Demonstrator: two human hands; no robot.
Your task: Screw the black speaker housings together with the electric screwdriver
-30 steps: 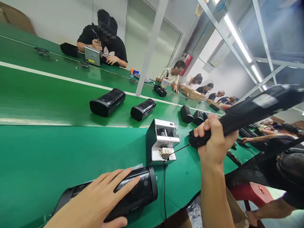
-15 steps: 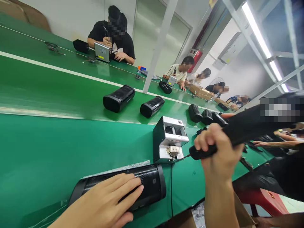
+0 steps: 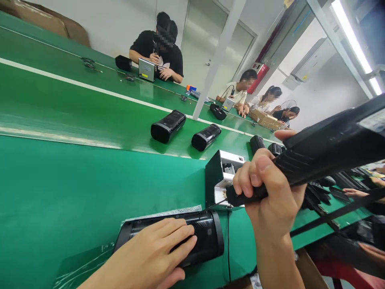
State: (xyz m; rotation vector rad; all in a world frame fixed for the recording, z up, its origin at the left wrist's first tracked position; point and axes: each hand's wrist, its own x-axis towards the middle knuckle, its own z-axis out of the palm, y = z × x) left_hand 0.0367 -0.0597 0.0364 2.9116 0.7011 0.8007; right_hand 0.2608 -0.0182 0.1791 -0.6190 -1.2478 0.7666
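My left hand [image 3: 162, 245] lies across a black speaker [image 3: 210, 230], its fingers stretched over the perforated side and the thumb lower down. The speaker rests on its long side on the green bench, with a strip of clear bubble wrap [image 3: 162, 212] behind it. In my right hand [image 3: 270, 188] is a black electric screwdriver [image 3: 325, 146], gripped near its front end and slanting down to the left. Its thin bit [image 3: 215, 204] reaches to the speaker's upper edge; whether the tip touches a screw is too small to tell. Partly hidden behind this hand stands a black-and-white screw feeder [image 3: 213, 180].
Two more speakers [image 3: 168, 126] [image 3: 206, 137] lie on the green belt beyond the bench. Further speakers [image 3: 257, 143] are at right. A metal post [image 3: 218, 60] rises past the belt. Co-workers [image 3: 168, 52] sit opposite. A cable [image 3: 229, 245] hangs from the feeder.
The screwdriver's bit has moved left, from beside the screw feeder to the speaker's upper edge. My left hand stays on the speaker. The whole view has shifted slightly.
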